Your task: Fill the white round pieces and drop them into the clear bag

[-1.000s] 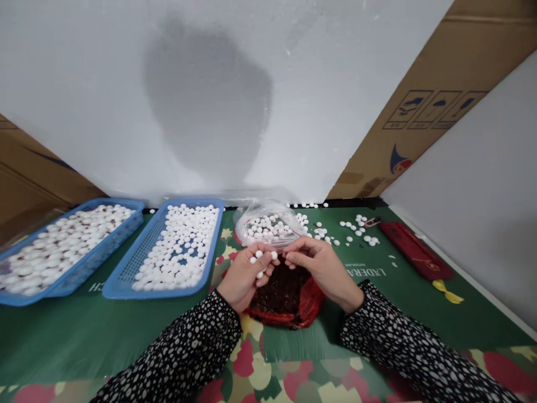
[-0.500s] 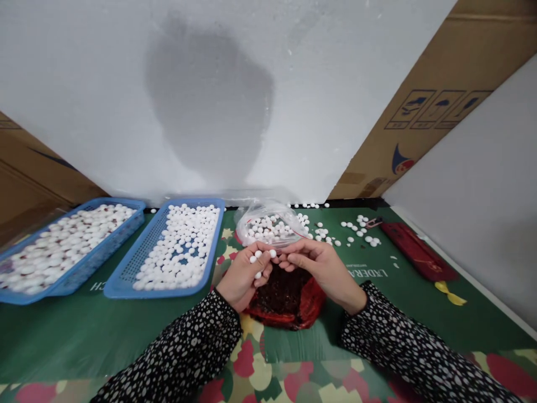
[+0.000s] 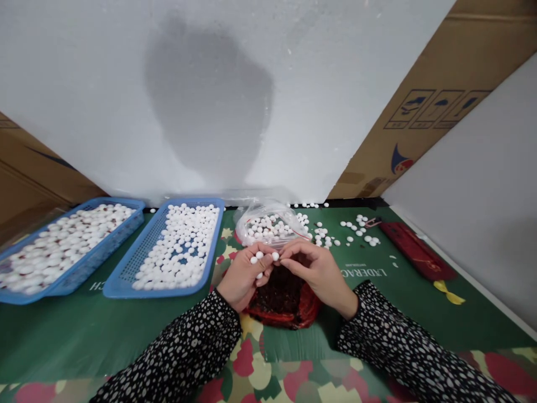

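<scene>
Four white balls [image 3: 275, 256]: left hand [image 3: 240, 275] is holding them; right hand [image 3: 322, 273], narrowed, contents unclear, is edging left, apparently working one.

Green table cover [image 3: 50, 330] was printed w/ upside-down white lettering [image 3: 366, 273], "LÄDERA…", rest cut off by R hand [image 3: 321, 274]; tiny line nr it looked like "SWITZERLAND", blurry. "CH", also inverted, sat just beside blue basket [image 3: 126, 271]. R cardboard [image 3: 444, 61] had 3 framed handling signs [image 3: 438, 109], middle one an umbrella, captions too small to read, + blue/red logo [image 3: 401, 160]. L cardboard [image 3: 25, 173] bore an unclear dark mark [image 3: 51, 158]
</scene>
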